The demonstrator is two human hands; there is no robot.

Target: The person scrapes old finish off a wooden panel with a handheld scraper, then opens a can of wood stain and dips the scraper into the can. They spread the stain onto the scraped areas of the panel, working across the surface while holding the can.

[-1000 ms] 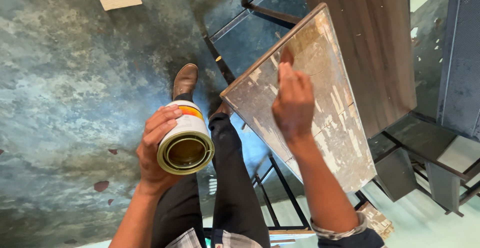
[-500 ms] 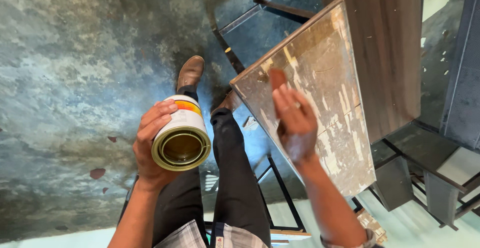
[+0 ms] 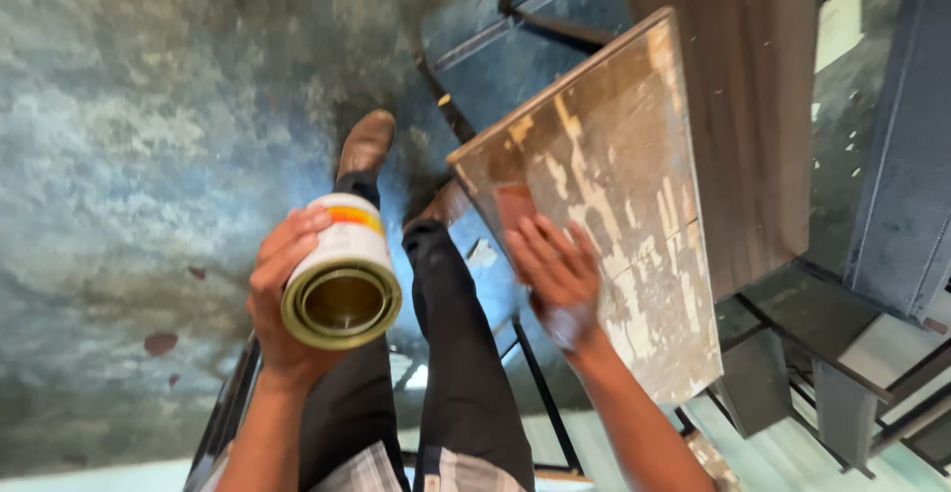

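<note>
- Panel point(image 3: 604, 205): flat rectangular board, surface mottled grey-brown with pale cream patches and one reddish-brown patch near its lower left part. It is the landmark for all entries below. Its long axis runs from the upper right of the view down toward the person; it lies tilted, the near end lower in the picture.
- Right hand point(image 3: 555, 274): laid flat on the panel's near left part, fingers point(image 3: 540, 244) spread and extended over the surface, gripping nothing visible; whether a cloth or pad lies beneath cannot be told.
- Tin can point(image 3: 342, 274): cylindrical, white wall with an orange band, lid off, open mouth toward the camera and body pointing away toward the floor. It sits left of the panel, apart from it.
- Left hand point(image 3: 282, 299): fingers wrapped around the can's wall.
- Progress, as judged: much of the panel shows patchy, uneven covering; the reddish patch is small, so most of the surface appears untreated.
- Floor point(image 3: 149, 155): blue-grey, stained, left of the panel.
- Shoe point(image 3: 367, 143): brown, left of the panel's far edge.
</note>
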